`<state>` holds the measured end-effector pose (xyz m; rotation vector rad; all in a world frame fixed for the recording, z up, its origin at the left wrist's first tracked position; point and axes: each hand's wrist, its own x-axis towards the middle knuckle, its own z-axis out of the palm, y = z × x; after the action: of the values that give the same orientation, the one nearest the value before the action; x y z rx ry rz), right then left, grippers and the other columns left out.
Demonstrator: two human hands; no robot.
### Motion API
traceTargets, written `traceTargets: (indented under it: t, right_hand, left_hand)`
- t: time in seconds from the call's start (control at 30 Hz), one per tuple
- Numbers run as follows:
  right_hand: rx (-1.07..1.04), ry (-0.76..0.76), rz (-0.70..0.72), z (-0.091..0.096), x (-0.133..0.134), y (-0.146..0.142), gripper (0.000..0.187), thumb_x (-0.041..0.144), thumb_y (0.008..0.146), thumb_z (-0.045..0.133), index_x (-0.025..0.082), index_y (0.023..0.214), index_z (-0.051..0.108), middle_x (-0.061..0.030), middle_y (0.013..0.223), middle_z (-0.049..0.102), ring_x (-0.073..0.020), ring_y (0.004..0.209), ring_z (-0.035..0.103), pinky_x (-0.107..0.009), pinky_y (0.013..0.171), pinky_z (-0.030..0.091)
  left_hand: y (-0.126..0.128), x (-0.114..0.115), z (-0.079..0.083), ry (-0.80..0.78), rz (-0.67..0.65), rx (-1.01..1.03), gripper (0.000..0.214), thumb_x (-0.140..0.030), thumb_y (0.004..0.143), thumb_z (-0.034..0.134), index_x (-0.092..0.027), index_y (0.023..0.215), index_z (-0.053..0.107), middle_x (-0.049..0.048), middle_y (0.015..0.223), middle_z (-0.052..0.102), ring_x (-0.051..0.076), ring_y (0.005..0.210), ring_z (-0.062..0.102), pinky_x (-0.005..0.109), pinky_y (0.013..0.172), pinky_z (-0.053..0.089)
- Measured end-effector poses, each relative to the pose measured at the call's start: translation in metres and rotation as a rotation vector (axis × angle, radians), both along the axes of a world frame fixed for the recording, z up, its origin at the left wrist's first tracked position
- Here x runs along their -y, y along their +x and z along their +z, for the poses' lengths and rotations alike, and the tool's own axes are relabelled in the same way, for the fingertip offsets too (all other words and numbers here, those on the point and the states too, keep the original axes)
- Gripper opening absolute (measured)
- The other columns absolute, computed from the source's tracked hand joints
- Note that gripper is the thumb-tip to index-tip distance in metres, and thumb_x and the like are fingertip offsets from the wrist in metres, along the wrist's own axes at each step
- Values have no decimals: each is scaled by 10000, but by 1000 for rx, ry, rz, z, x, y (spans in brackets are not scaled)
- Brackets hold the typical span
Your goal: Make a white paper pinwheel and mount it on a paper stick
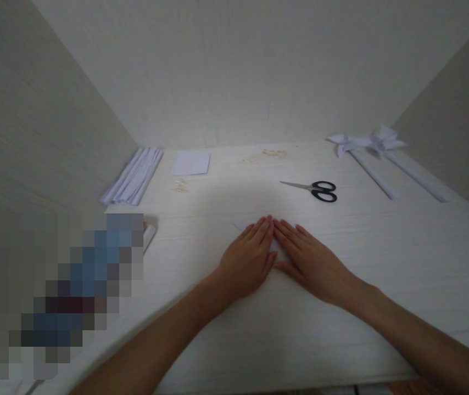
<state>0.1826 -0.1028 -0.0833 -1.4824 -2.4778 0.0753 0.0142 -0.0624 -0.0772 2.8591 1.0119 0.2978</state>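
Note:
Both my hands lie flat on a piece of white paper [280, 249] at the middle of the table, and most of the paper is hidden under them. My left hand [251, 258] presses from the left with its fingers stretched out. From the right, my right hand [306, 255] does the same, its fingertips meeting those of the left. Beyond the hands lies a pair of scissors [312, 189] with black handles, blades pointing left.
Rolled white paper sticks [135, 175] lie at the back left, near a stack of square white paper [191, 163] and small pale pins or sticks [180, 185]. Two paper pinwheels [383, 142] on sticks rest at the back right. Walls surround the table [218, 340]; a blurred object [94, 274] stands left.

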Motion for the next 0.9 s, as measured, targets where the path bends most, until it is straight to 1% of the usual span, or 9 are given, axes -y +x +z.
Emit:
traceTargets:
  t: [0.17, 0.33, 0.47, 0.57, 0.7, 0.73, 0.77, 0.83, 0.9]
  right_hand:
    - [-29, 0, -29, 1, 1, -1, 563, 365, 842, 363, 90, 1318, 243, -155, 1340, 341, -216, 1257, 265, -427, 1016, 271]
    - [-21, -8, -36, 2, 1, 0, 558, 376, 836, 368, 73, 1296, 275, -168, 1339, 337, -227, 1247, 285, -429, 1006, 291]
    - [-1, -2, -40, 3, 1, 0, 546, 384, 831, 383, 54, 1263, 326, -176, 1335, 340, -232, 1241, 297, -418, 1009, 291]
    - [8, 4, -41, 3, 0, 0, 547, 385, 833, 381, 48, 1259, 328, -175, 1336, 339, -231, 1242, 295, -416, 1009, 292]
    - [-11, 17, -46, 2, 0, 0, 568, 378, 832, 384, 41, 1279, 284, -181, 1332, 344, -232, 1240, 298, -420, 1001, 307]
    - [-19, 24, -47, 2, 0, 0, 571, 375, 831, 386, 42, 1282, 276, -182, 1330, 347, -232, 1240, 299, -421, 999, 311]
    - [-25, 32, -48, 1, 0, 0, 568, 370, 831, 387, 44, 1281, 275, -182, 1327, 350, -233, 1238, 302, -422, 998, 313]
    - [-31, 51, -50, 0, 0, 0, 556, 364, 829, 390, 49, 1275, 284, -180, 1321, 361, -233, 1234, 311, -420, 999, 314]
    - [-32, 58, -45, -2, 0, 0, 555, 350, 823, 402, 48, 1273, 283, -179, 1314, 373, -231, 1229, 320, -413, 1001, 313]
  left_hand:
    - [5, 2, 0, -25, 12, -2, 487, -274, 856, 254, -53, 1289, 251, 145, 1375, 265, 189, 1275, 203, 345, 1025, 228]
    - [-5, 0, 4, -22, 78, -13, 495, -328, 856, 272, -51, 1266, 307, 149, 1359, 298, 204, 1256, 259, 352, 1012, 255]
    - [-15, 0, 9, 11, 195, -60, 483, -337, 863, 250, -57, 1241, 357, 145, 1342, 333, 211, 1239, 298, 385, 1007, 263]
    - [-14, 3, 9, 64, 284, -89, 488, -353, 865, 226, -73, 1240, 364, 144, 1333, 349, 218, 1235, 306, 442, 1018, 215]
    - [-10, 6, 5, 125, 458, -97, 623, -435, 830, 280, 21, 1254, 298, 237, 1349, 258, 294, 1268, 199, 507, 1013, 155]
    - [-9, 6, 5, 131, 451, -82, 627, -420, 827, 298, 33, 1261, 275, 244, 1357, 229, 298, 1276, 165, 504, 1014, 157]
    - [-8, 6, 5, 131, 398, -59, 601, -381, 831, 305, 30, 1268, 258, 237, 1367, 208, 285, 1284, 138, 486, 1018, 167]
    - [-5, 6, 4, 108, 199, -12, 520, -286, 847, 282, -4, 1281, 246, 195, 1383, 204, 229, 1294, 115, 415, 1030, 200]
    - [-2, 8, 4, 55, 4, 16, 480, -260, 862, 246, -33, 1285, 253, 161, 1381, 239, 181, 1291, 145, 345, 1027, 235]
